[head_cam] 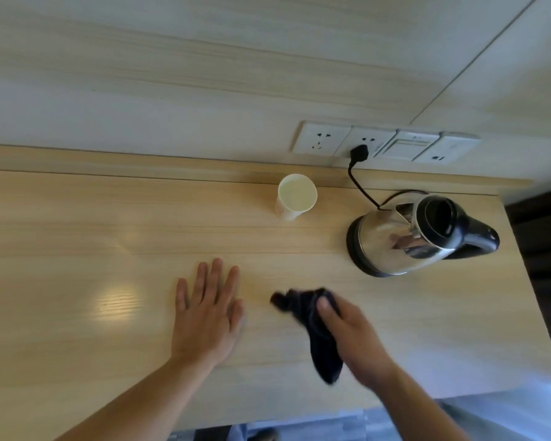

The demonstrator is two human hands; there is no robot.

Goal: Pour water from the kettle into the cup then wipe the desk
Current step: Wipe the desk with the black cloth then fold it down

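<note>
Your right hand (pixel 350 332) grips the dark cloth (pixel 312 326) on the bench (pixel 77 249).
The cloth seems to run lengthwise toward you; your left hand (pixel 204 316) lies flat, released; cup (pixel 296 196) and kettle (pixel 407 233) stand beyond.

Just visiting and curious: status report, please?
Left hand open, flat on desk. Right hand gripping dark cloth. Cup holds water, kettle back on base. Wiping path clear.

One cup (pixel 296 196), one kettle (pixel 407 237), one cloth (pixel 315 326)
</note>
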